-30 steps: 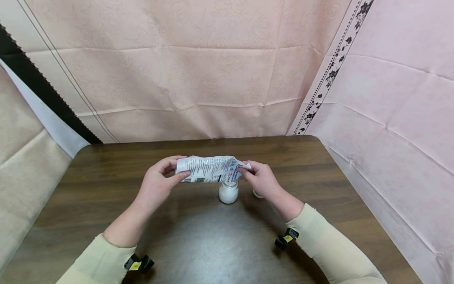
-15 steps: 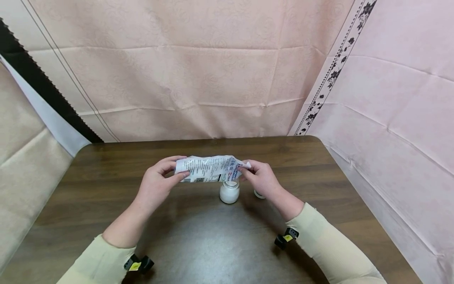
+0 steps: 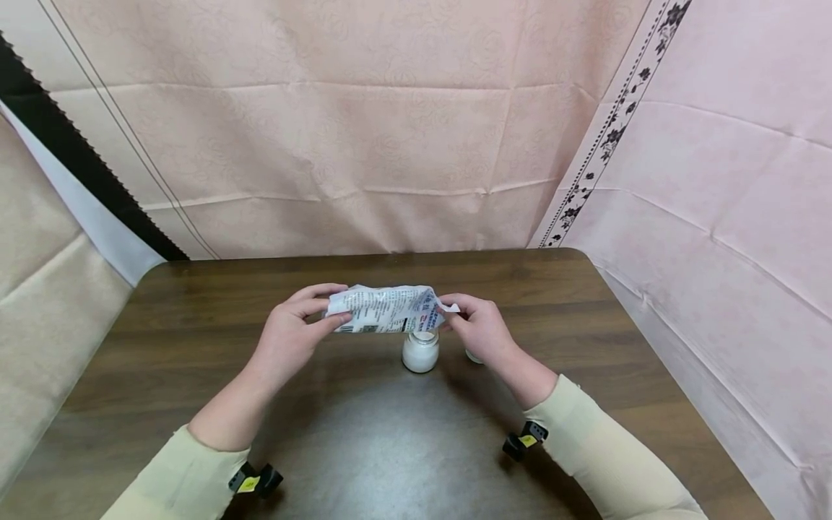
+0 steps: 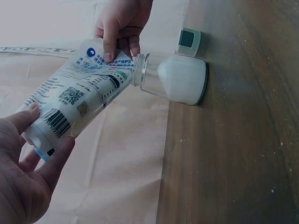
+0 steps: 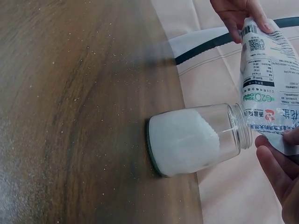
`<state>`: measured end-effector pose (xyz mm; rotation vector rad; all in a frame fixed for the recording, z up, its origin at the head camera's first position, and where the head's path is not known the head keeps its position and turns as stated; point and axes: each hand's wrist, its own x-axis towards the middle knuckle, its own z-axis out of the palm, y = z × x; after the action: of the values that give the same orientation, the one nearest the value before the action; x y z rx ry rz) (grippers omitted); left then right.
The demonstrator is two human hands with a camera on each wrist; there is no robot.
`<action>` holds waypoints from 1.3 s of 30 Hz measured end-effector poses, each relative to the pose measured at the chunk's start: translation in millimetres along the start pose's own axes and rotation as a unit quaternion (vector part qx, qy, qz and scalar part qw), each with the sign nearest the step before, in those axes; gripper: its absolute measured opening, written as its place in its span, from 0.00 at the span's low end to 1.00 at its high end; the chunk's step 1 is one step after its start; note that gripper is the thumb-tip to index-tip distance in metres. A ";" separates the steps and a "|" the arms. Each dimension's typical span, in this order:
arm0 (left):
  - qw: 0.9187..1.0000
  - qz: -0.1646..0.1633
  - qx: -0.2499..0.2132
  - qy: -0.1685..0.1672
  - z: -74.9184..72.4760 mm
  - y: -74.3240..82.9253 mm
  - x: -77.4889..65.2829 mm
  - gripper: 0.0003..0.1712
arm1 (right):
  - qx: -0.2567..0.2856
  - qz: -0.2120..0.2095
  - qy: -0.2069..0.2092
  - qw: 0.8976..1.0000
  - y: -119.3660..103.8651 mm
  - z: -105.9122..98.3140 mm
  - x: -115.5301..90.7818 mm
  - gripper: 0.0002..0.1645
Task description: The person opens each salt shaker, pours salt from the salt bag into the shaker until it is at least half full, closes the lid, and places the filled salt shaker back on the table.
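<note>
A white printed salt bag (image 3: 386, 309) lies nearly level above the table. My left hand (image 3: 292, 328) grips its left end between thumb and fingers. At the other end, my right hand (image 3: 479, 326) pinches a corner of the bag by its mouth. Right under that end stands a glass jar (image 3: 420, 352), upright and without a lid. White granules (image 5: 182, 142) fill much of the jar and are heaped in a cone, as the left wrist view shows. The bag's mouth lies against or just over the jar's rim; contact is unclear.
A small pale lid with a dark square (image 4: 188, 42) lies on the table beside the jar, partly hidden by the right hand in the head view. White grains dot the brown wooden table (image 3: 364, 448). Pink cloth (image 3: 390, 144) hangs behind the far edge.
My left hand and the bag's left end have shifted slightly to the right. The bag's pinched corner has bent down a little. The jar stays where it was.
</note>
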<state>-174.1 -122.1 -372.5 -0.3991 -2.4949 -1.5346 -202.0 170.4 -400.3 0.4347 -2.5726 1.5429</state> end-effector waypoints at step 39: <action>1.000 -0.010 0.020 -0.011 3.8 12.3 3.2 0.19 | -0.015 0.009 0.012 1.000 9.9 -0.3 -1.3 0.08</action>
<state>-173.3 -113.0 -362.9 -0.3872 -2.5502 -1.4920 -203.7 175.3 -408.9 0.3890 -2.5856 1.5024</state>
